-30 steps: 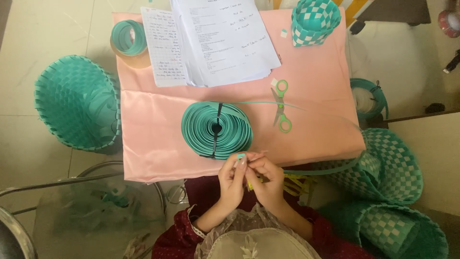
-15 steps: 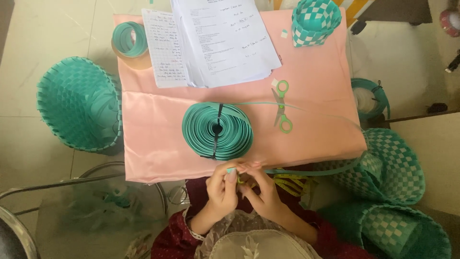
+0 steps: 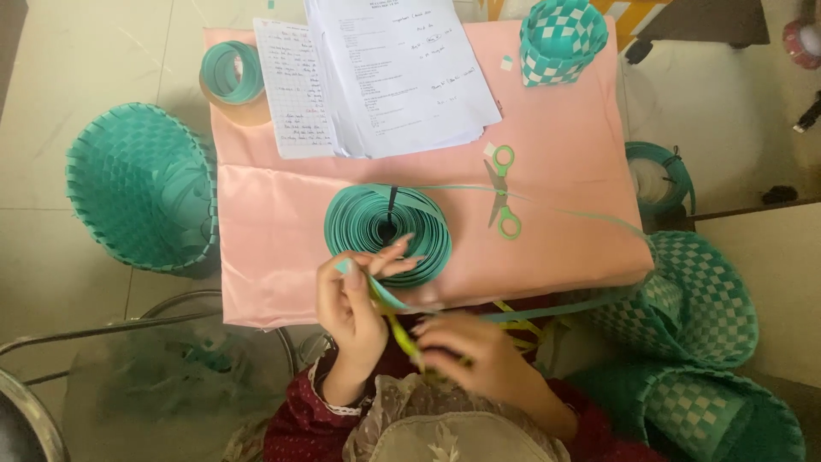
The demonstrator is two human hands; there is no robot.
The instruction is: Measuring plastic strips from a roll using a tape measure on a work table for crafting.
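At the near table edge, her left hand (image 3: 351, 299) pinches a teal strip (image 3: 386, 297); her right hand (image 3: 466, 351) grips yellow strips (image 3: 400, 334). They look light, springy, slippery; best held flat near the ends.

We see dark red sleeves with a small pale pattern on both arms, the left one ending in a white lace-edged cuff near the wrist. A sheer beige scarf with embroidered leaf shapes lies over the chest. Our left hand (image 3: 349, 304) and right hand (image 3: 479, 352) are bare, without rings or bangles.
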